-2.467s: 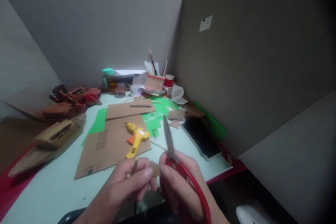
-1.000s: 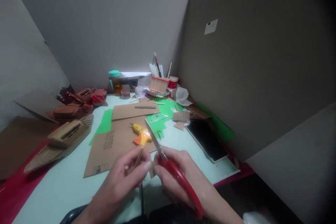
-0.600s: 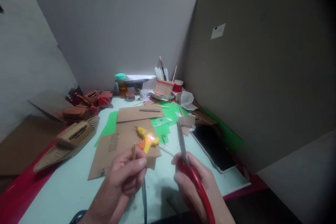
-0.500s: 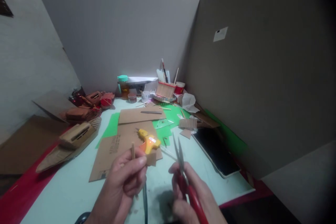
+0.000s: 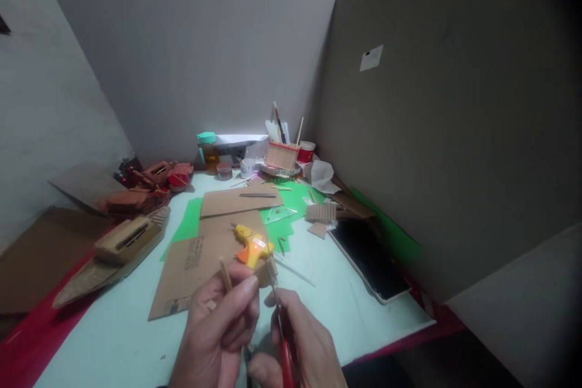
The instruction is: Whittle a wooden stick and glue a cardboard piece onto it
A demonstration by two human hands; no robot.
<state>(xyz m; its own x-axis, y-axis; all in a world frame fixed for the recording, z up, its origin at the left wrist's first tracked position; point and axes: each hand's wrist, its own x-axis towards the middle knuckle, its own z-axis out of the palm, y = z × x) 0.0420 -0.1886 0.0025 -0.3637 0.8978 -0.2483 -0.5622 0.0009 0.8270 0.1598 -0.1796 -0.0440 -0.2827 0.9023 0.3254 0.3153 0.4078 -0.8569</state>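
My left hand [image 5: 218,330] is closed in a pinch round a thin wooden stick [image 5: 225,273] and a small piece of cardboard [image 5: 264,276], low in the head view. Just to its right, my right hand [image 5: 297,345] grips the red-handled scissors [image 5: 278,321], whose blades point up at the cardboard piece. Right behind both hands a yellow glue gun [image 5: 252,245] with a lit indicator lies on a flat cardboard sheet [image 5: 195,267].
A dark phone or tablet [image 5: 368,257] lies at the right, by a tall cardboard panel [image 5: 436,133]. Cardboard boat models [image 5: 113,245] sit at the left. Green paper [image 5: 282,212], cardboard scraps and cups of tools [image 5: 282,154] crowd the back of the pale table [image 5: 113,345].
The scissors swung away to the right with blades apart, then came back in to the cardboard piece. My left hand kept its hold on the stick. The view tilted upward.
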